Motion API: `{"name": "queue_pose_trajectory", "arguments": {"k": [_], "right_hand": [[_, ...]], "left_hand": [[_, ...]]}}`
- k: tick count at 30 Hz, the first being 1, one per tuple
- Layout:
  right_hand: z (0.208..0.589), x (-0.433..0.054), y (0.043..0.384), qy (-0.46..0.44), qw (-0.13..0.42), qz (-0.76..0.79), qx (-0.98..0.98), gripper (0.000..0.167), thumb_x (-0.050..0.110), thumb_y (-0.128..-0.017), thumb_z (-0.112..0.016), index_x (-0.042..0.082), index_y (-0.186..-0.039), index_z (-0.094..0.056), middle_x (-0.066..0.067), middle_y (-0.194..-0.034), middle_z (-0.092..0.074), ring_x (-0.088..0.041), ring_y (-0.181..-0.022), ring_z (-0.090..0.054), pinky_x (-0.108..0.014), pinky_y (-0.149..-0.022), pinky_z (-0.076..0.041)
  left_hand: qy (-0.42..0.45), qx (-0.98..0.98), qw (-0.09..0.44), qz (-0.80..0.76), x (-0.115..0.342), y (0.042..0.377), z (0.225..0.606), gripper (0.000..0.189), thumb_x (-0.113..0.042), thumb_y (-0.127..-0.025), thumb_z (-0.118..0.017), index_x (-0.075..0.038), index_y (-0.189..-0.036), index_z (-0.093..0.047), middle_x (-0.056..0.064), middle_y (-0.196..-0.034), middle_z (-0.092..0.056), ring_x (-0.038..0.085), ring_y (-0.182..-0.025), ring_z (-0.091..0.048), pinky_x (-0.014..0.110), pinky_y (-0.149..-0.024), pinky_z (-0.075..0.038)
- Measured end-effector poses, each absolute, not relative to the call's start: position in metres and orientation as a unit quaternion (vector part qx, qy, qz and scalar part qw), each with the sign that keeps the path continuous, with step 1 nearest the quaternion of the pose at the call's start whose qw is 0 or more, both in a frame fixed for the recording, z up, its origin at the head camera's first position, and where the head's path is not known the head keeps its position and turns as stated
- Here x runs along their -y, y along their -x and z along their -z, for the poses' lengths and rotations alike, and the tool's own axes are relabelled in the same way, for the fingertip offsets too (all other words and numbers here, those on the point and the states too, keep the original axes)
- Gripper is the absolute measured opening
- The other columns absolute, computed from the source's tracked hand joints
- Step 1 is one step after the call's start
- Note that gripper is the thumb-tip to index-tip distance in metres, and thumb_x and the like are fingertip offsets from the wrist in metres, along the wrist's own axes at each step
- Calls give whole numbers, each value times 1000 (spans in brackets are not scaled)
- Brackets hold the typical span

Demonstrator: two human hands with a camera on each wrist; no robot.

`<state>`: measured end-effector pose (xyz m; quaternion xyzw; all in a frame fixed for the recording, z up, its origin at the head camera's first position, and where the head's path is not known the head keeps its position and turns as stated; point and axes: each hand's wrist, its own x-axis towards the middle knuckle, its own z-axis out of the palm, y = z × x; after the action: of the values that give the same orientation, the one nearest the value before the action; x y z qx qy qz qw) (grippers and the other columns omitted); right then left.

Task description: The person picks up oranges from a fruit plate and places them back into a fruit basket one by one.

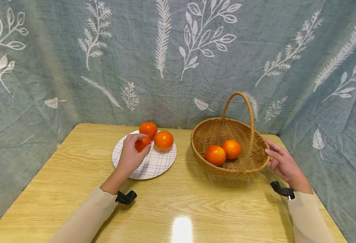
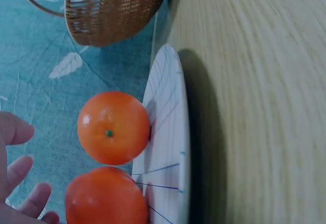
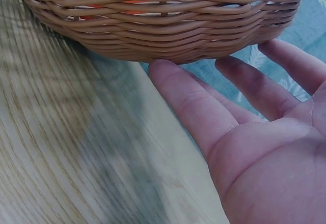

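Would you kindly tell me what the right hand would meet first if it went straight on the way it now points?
The wicker basket, most likely: the right hand points at its outer side, fingertips seemingly touching it, though depth is unclear.

Place: draped tabletop booth; home, lab or studio cannot be told
Cloth [image 1: 129,67]: grey-blue, white leaf print, hung behind and along both sides
Table [image 1: 84,162]: pale wood grain, glossy top
Wrist cameras [image 1: 126,197]: black, one per arm

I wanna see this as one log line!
left hand: near orange, above checked plate | right hand: touching wicker basket | basket contents: two oranges
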<state>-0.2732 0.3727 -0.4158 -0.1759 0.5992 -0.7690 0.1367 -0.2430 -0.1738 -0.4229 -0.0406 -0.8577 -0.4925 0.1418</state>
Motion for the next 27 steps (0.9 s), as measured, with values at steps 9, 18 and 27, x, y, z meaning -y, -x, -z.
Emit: {"name": "queue_pose_trajectory", "arguments": {"k": [9,18,27], "right_hand": [[417,-373,270,168,128,770,-602,57,3,-111,-36,9,-165,-19,5,-138,-62,-12,-114,-69,-29,-89,-61],[422,-373,273,177,136,779,-585,54,1,-110,-33,14,-162,-30,3,-136,-63,-13,-112,-70,-30,-89,-61],[420,-374,274,178,136,776,-590,56,2,-111,-35,10,-164,-22,2,-135,-63,-13,-113,-70,-30,-89,-61]], "left_hand": [[2,863,145,484,185,249,427,48,-11,-93,-72,-1,-137,-55,24,-143,-40,43,-131,-40,64,-105,-45],[-49,882,116,454,205,255,434,66,-11,-90,-75,-1,-148,-45,27,-150,-30,49,-135,-40,66,-113,-39],[-66,882,99,456,214,261,432,76,-12,-87,-79,2,-149,-37,31,-150,-31,50,-132,-41,65,-112,-40]]}}
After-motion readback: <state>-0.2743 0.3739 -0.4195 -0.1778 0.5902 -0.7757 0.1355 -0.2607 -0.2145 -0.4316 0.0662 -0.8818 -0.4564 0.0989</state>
